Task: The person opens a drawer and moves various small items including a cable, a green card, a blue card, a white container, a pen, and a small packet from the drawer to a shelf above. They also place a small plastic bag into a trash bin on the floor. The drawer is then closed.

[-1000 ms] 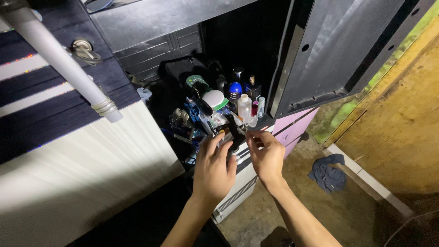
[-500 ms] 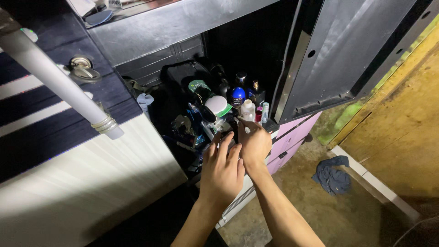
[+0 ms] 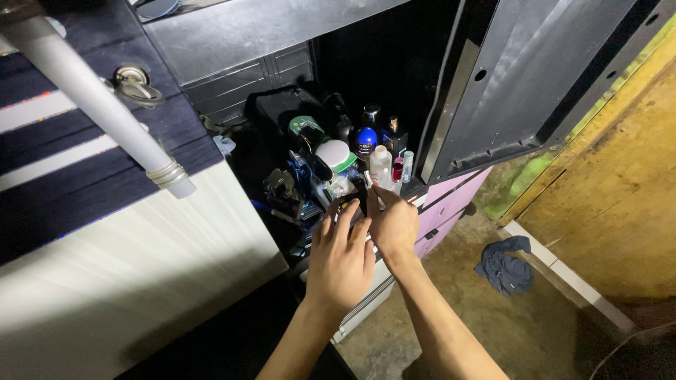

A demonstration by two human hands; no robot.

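At the far left a white pipe [image 3: 98, 105] runs down across the picture, its upper end cut off by the corner, and a striped dark and white cloth [image 3: 105, 232] hangs below it and covers what is behind. To the right of this is the open black cabinet [image 3: 232, 42], and its shelf is full of small things packed close together, so many of them are hard to tell apart in the shadow. The left hand [image 3: 341, 264] reaches into the front of the shelf with the fingers spread and a little bent; the fingertips are among the clutter, and I cannot tell if they have hold of something, because the back of the hand hides it. Just above the left fingers stands a round white jar with a green part [image 3: 335, 155]. The right hand [image 3: 393, 224] lies just beside the left one, touching it at the side, with its fingers curled around a small dark object [image 3: 360, 191], of which only the top shows. Above the right fingers are a white bottle [image 3: 380, 163], a blue-capped bottle [image 3: 364, 140] and a small pink tube [image 3: 397, 171]. Right of the hands the open cabinet door [image 3: 521, 77] hangs, partly cut off, and lower down a blue rag [image 3: 503, 267] lies on the floor, well apart.
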